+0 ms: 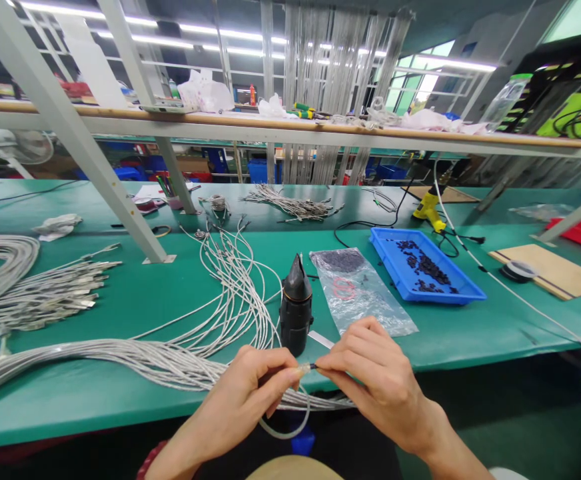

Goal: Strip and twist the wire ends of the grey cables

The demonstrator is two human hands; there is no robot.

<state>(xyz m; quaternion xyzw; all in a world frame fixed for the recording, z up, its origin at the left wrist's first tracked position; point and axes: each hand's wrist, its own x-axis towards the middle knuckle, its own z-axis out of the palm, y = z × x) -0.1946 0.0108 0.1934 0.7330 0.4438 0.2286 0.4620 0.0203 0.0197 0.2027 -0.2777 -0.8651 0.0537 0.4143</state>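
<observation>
My left hand [250,393] pinches a small clear connector [305,368] on the end of a pale cable [290,435] that loops down below the fingers. Facing it, my right hand [378,377] pinches a tiny black piece [314,366] against the connector's tip. Just behind the hands stands a black cylinder with a pointed top [296,307]. A thick bundle of pale cables [135,360] runs along the front of the green table, partly behind my left hand.
A blue tray [405,283] of small black parts and a clear plastic bag [365,293] lie right of the cylinder. Further right are a yellow heat gun [428,210] and a wooden board [565,270]. A shelf [290,130] crosses above; a slanted post [105,173] stands left.
</observation>
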